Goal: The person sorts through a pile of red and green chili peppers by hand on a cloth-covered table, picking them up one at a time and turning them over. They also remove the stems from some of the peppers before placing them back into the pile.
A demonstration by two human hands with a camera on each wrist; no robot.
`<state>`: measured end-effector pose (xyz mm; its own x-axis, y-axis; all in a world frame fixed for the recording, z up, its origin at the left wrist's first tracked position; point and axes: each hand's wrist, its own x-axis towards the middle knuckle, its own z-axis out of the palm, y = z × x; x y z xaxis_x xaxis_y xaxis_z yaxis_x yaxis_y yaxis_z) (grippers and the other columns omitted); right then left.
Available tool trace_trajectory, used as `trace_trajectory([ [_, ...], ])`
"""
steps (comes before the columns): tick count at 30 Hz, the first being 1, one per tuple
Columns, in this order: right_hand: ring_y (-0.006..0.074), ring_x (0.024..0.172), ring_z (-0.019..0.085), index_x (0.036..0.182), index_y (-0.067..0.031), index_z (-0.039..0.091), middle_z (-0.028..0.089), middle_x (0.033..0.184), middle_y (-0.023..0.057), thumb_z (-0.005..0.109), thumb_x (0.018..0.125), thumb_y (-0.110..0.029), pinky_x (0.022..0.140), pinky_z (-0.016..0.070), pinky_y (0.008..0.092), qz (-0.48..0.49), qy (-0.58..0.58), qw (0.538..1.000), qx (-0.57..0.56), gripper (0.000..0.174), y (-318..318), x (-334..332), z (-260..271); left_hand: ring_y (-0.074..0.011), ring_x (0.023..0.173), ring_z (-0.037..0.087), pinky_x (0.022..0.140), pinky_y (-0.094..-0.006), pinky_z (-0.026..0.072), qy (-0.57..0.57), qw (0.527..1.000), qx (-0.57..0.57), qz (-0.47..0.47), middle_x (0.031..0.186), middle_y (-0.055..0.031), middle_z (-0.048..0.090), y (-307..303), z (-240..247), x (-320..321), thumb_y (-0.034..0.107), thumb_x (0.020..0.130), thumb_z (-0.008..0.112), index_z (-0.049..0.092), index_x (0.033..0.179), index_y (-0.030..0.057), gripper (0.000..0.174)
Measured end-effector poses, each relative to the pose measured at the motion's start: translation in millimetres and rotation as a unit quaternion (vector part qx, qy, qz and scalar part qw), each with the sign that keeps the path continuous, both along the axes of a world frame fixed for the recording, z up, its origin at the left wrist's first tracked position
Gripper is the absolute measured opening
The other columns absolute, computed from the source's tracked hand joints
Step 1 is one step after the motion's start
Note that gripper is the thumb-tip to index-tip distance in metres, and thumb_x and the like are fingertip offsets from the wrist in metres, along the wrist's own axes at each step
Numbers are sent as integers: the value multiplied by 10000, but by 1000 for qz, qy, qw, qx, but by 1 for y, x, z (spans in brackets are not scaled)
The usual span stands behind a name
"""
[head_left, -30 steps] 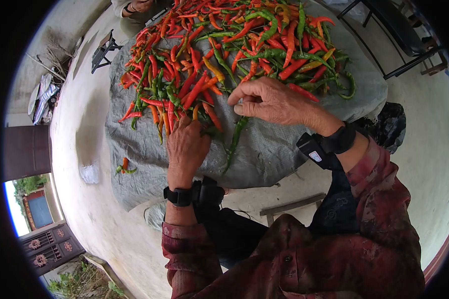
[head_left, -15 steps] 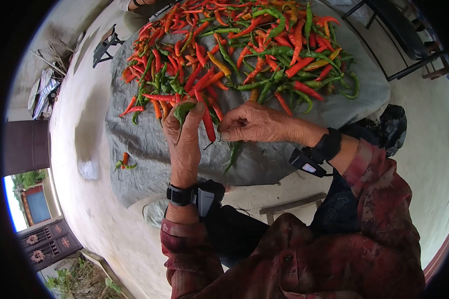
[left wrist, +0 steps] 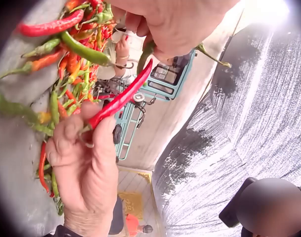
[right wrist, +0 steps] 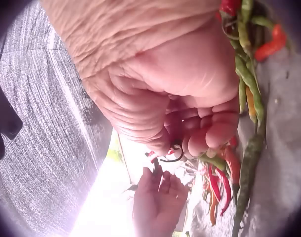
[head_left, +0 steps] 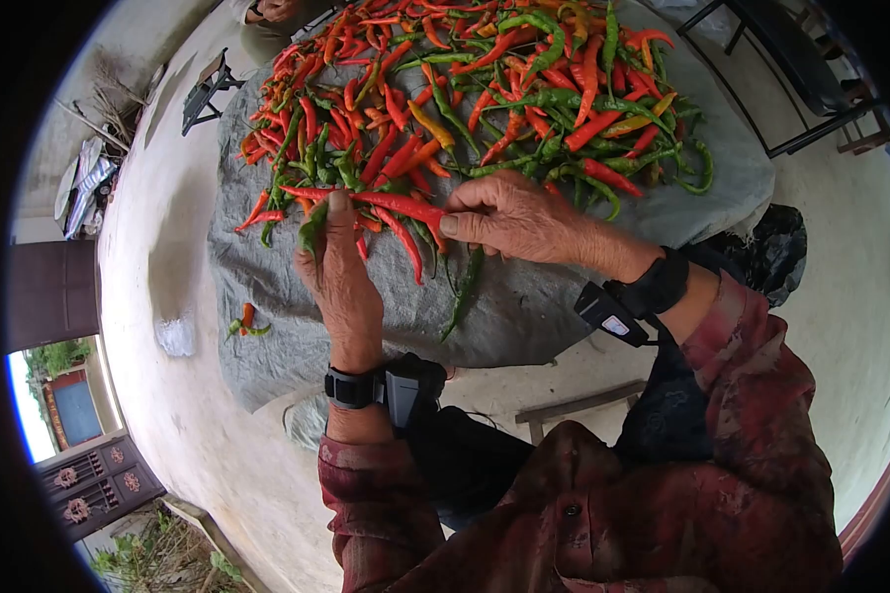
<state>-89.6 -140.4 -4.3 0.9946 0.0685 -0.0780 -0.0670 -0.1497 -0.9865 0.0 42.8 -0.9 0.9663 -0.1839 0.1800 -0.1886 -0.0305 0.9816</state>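
In the head view my left hand holds a green chili pepper between thumb and fingers. Its curved stem sticks out past the hand in the left wrist view. My right hand pinches a long red chili pepper at its stem end, thumb on the near side. That chili points sideways, its tip right at my left thumb. From the left wrist, the red chili shows whole, with a bent stem below the right fingertips. Under both hands lies the near edge of a heap of chilies.
A grey cloth covers the table under the heap. A long green chili lies on it near the front, and a small bunch sits off left. Another person's hand is at the far side. A black chair stands far right.
My left hand rose from the heap with the green chili. The red chili, hanging beside the left thumb half a second ago, now points sideways, with my right fingers on its stem end.
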Motion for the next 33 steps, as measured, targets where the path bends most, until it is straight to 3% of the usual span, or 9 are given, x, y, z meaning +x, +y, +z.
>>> trace_trajectory([
  [3, 58, 568, 521, 944, -18, 664, 560, 678, -8, 579, 945, -365, 519, 446, 224, -36, 7, 999, -39, 357, -18, -3, 5, -153, 859, 596, 802, -273, 467, 38, 997, -5, 61, 1003, -103, 627, 3, 8, 3, 312, 966, 564, 593, 1085, -9, 344],
  [9, 65, 602, 575, 946, -29, 651, 621, 741, 25, 570, 950, -369, 544, 489, 238, -100, -13, 995, -20, 350, -55, -5, 15, -144, 802, 611, 703, -267, 487, 42, 994, -93, -23, 916, -73, 614, 14, 2, 13, 259, 982, 541, 560, 1097, -3, 287],
  [11, 67, 626, 570, 1018, -51, 634, 643, 790, 24, 566, 956, -365, 586, 495, 225, -135, -130, 926, 327, 328, -72, 1, 3, -129, 738, 586, 653, -257, 467, -7, 995, 81, -57, 877, -43, 625, 11, 6, 7, 253, 979, 543, 601, 1050, -11, 279],
  [13, 71, 634, 561, 1113, -55, 605, 651, 802, 28, 551, 961, -388, 592, 483, 222, -181, -135, 892, 391, 370, -77, 3, 10, -118, 725, 577, 637, -259, 459, -51, 984, 148, -85, 846, -41, 618, 9, -1, 3, 235, 969, 557, 608, 1041, 3, 248],
  [16, 67, 612, 544, 1151, -25, 593, 636, 781, 36, 521, 946, -495, 538, 444, 222, -165, -24, 934, 317, 518, -64, 1, 3, -165, 710, 597, 629, -296, 460, -125, 940, 290, -132, 810, -70, 623, -2, 6, -8, 164, 913, 608, 617, 1010, 29, 167],
  [21, 115, 584, 583, 936, 18, 637, 630, 721, 64, 546, 908, -557, 503, 468, 256, -3, 102, 994, 44, 583, -23, -7, 10, -298, 792, 601, 696, -396, 485, -365, 812, 426, -159, 824, -89, 601, -10, -3, -13, 87, 755, 688, 626, 1013, 83, 265],
  [25, 126, 558, 585, 721, 6, 585, 616, 642, 63, 591, 904, -483, 483, 453, 276, 98, 54, 990, -83, 522, -14, -9, -2, -291, 827, 593, 703, -397, 485, -381, 801, 430, -167, 827, -89, 574, -12, -3, -14, 87, 724, 700, 624, 1002, 84, 289],
  [29, 237, 540, 607, 663, 32, 564, 607, 593, 140, 646, 868, -386, 553, 468, 385, 44, 3, 996, -82, 472, -8, -11, -6, -300, 827, 592, 703, -396, 484, -375, 802, 436, -163, 841, -97, 576, -11, -5, -14, 87, 715, 707, 617, 978, 65, 279],
  [33, 212, 551, 560, 750, 26, 560, 575, 614, 124, 636, 882, -371, 565, 435, 364, 8, -92, 976, -198, 426, -12, -14, -7, -311, 840, 601, 704, -401, 484, -323, 808, 453, -195, 847, -109, 588, -11, -2, -16, 123, 764, 700, 616, 972, 43, 238],
])
